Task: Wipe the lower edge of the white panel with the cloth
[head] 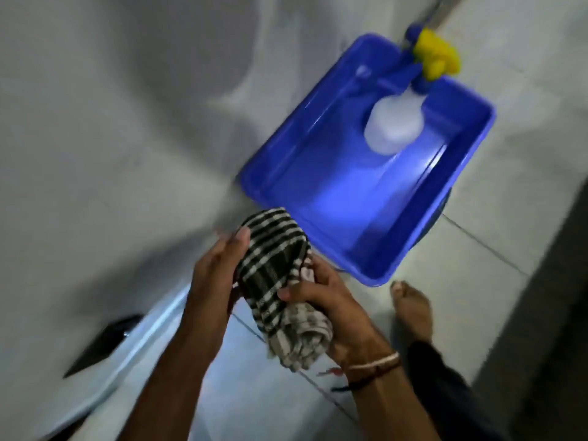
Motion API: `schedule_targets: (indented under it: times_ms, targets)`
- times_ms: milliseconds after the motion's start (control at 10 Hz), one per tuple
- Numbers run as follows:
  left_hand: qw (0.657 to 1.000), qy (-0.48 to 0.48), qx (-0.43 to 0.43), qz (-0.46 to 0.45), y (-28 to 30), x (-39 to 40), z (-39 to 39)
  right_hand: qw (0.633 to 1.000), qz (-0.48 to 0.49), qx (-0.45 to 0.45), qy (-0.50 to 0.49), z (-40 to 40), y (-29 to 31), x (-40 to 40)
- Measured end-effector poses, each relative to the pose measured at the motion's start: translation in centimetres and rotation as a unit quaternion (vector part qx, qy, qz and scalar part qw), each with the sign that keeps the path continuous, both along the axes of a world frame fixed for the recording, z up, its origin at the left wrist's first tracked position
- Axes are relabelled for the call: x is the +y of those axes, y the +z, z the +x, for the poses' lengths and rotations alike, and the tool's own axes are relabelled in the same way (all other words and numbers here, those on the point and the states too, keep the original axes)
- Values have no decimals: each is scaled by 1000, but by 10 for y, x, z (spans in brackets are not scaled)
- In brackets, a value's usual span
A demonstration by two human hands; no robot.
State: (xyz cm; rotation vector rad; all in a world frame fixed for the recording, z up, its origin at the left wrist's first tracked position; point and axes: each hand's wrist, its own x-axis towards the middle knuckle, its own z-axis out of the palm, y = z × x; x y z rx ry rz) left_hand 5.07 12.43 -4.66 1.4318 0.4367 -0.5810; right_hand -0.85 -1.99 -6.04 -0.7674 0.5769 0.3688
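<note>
The white panel [105, 128] filled the upper left and centre left of the frame, blurred by camera motion. Its lower edge [149, 326] ran as a pale, bluish strip across the lower left, with a dark flat patch [101, 342] just beside it; what that patch was could not be told. Nothing was in contact with the edge, and no wiped or wet stretch could be made out on it.

At the lower centre, the left hand [216, 278] lay against the near-left side of the cloth [276, 281], fingers extended and the grip loose, more a flat support than a clasp. The cloth, dark with pale checks, was bunched into a roll between the two hands, held above the tiled floor [496, 198] and apart from the panel. The right hand [334, 310] was closed firmly around the lower end of the roll, thumb across the front; thread bands showed at its wrist.

To the upper right stood a blue tub [471, 148] on the floor, with a white spray bottle [394, 125] lying inside it. A bare foot [413, 310] rested on the tiles at the lower right.

Assessment: the cloth appeared to be in preparation only. Wiping of the lower edge was judged not begun; the whole edge remained to be done.
</note>
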Motion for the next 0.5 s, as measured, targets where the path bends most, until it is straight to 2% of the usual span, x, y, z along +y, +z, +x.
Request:
schedule_targets:
  times_ms: [100, 200, 300, 400, 500]
  targets:
    - [997, 54, -6, 47, 4, -58, 16, 974, -194, 48, 104, 27, 14, -75]
    - [990, 104, 1, 94, 6, -100, 40, 898, -396, 54, 186, 66, 15, -143]
    - [978, 91, -21, 187, -2, -120, 68, 870, -425, 56, 245, 99, 7, -179]
    - [953, 16, -29, 300, 7, -120, 77, 820, -430, 36, 376, 121, 7, -181]
    - [925, -30, -58, 373, 24, -123, 52, 758, -447, 18, 474, 116, 20, -182]
